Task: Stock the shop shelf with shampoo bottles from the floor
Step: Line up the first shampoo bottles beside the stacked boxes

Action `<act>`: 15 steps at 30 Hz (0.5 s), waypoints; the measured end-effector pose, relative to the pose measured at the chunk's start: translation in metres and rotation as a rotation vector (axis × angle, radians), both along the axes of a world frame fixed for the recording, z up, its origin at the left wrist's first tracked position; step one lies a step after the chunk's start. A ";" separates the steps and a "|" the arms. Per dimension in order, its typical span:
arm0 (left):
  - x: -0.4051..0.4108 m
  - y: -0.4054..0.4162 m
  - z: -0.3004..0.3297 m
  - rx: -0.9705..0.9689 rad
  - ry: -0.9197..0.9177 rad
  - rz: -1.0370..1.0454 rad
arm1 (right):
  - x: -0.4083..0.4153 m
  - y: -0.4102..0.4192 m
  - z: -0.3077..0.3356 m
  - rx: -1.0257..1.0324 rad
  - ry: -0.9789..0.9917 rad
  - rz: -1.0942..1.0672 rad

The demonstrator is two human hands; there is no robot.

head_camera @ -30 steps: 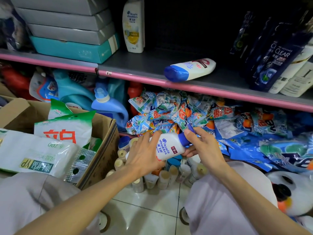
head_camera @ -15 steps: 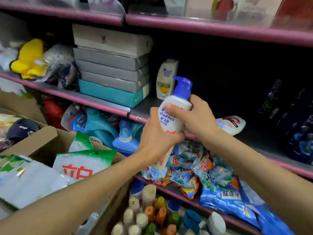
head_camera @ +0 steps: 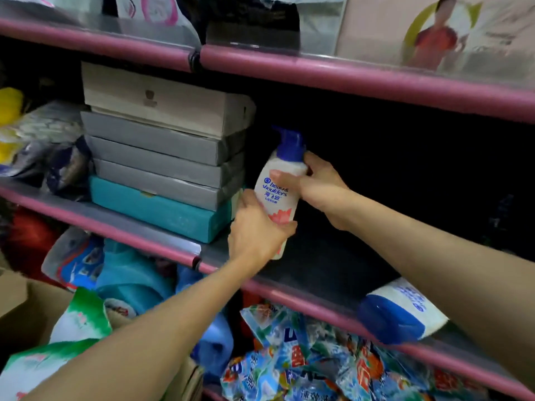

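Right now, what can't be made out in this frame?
Head view only:
- Pump bottle base: covered by the left hand, so contact with the shelf is unclear.
- Shelf's back: too dark.
- Lying bottle: partly behind the right forearm; label blurred.
- Right hand: fingers behind bottle hidden.

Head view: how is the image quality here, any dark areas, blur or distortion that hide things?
Head view: the white pump bottle with blue cap is sharp, label readable; the shelf recess behind it is near black, hiding what is there; the pink shelf rails bow from wide-angle distortion; the fallen white bottle with blue cap and the frame edges are soft.
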State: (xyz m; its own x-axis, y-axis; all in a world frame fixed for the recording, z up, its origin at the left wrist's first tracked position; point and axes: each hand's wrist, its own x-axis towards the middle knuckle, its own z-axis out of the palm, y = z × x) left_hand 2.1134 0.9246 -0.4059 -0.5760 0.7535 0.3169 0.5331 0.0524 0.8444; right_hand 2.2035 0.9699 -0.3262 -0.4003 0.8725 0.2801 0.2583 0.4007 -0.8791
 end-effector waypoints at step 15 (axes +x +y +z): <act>-0.002 0.061 -0.034 -0.050 0.032 0.031 | -0.003 0.058 0.006 0.221 -0.209 -0.029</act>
